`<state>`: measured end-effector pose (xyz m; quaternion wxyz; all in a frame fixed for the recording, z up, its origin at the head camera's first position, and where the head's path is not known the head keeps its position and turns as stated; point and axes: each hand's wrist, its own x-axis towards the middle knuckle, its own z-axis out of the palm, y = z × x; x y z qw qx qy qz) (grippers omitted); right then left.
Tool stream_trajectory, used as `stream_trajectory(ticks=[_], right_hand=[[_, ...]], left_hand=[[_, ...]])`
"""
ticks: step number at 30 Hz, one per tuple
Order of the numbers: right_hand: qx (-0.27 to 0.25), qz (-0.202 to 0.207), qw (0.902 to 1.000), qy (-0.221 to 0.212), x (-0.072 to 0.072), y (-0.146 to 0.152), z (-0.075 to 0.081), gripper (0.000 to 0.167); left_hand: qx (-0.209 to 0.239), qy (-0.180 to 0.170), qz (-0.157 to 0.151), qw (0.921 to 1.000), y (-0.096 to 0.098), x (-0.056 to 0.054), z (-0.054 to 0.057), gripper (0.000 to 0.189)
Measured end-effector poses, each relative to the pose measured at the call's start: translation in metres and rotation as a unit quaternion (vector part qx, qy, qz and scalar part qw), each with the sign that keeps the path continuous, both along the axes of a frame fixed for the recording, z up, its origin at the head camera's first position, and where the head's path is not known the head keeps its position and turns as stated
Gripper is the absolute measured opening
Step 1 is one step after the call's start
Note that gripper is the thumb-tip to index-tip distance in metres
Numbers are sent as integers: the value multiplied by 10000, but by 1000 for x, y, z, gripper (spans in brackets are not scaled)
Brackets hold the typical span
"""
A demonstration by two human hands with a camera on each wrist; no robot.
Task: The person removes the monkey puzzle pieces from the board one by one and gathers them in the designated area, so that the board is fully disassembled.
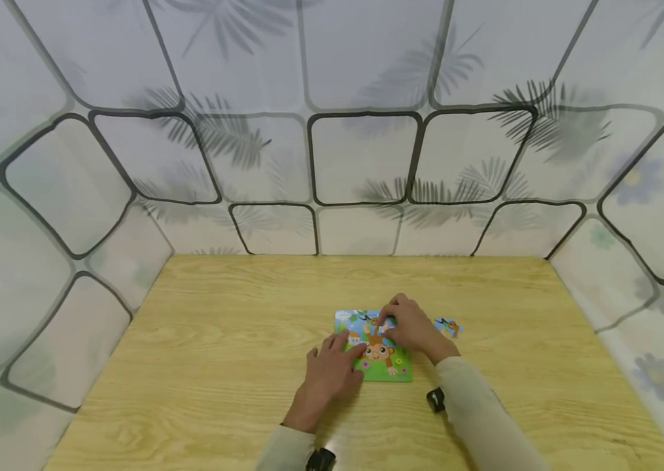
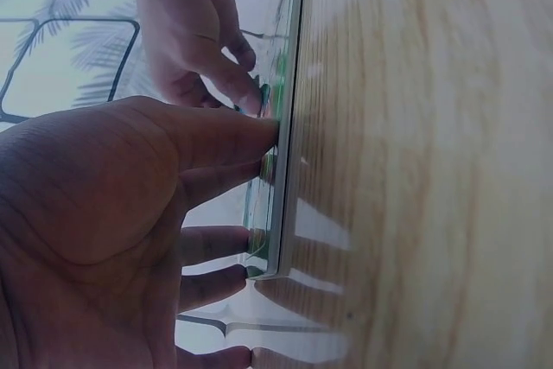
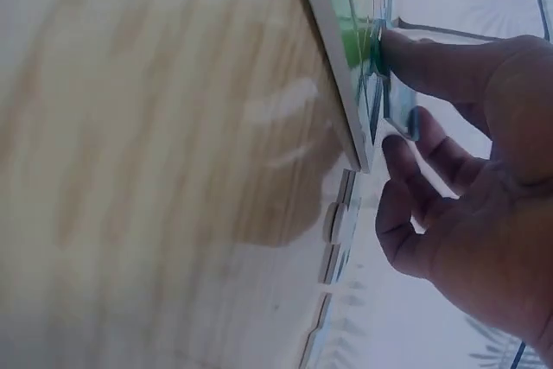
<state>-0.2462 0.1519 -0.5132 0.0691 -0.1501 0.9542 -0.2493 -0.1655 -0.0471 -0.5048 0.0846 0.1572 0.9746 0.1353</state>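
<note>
A jigsaw puzzle (image 1: 398,373) with a cartoon monkey on green grass lies on the table. My left hand (image 1: 330,371) rests on its left side, fingers extended, the fingertips on the surface; in the left wrist view its thumb (image 2: 233,136) presses at the board's edge. Over the upper right of the picture, my right hand (image 1: 413,325) pinches a puzzle piece (image 3: 400,108) between thumb and fingers. In the right wrist view that piece stands tilted just off the board (image 3: 333,49). The right fingers partly cover the picture's upper part.
Just right of the board lie loose puzzle pieces (image 1: 448,326), seen edge-on in the right wrist view. The wooden table (image 1: 220,340) is bounded by patterned walls (image 1: 361,157) at the back and both sides. Each wrist wears a small black device (image 1: 436,400).
</note>
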Motion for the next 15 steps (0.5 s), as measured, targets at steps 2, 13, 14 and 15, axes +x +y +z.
stream_trajectory(ticks=[2, 13, 14, 15], right_hand=[[-185, -67, 9998, 75, 0, 2, 0, 22], [-607, -268, 9973, 301, 5, 25, -4, 35], [-622, -278, 9970, 361, 5, 29, -4, 34], [-622, -317, 9967, 408, 5, 34, -4, 33]], left_hand=[[-1, -25, 6, 10000, 0, 0, 0, 46], [94, -44, 32, 9999, 0, -1, 0, 46], [133, -37, 28, 9999, 0, -1, 0, 46], [154, -22, 19, 9999, 0, 0, 0, 46]])
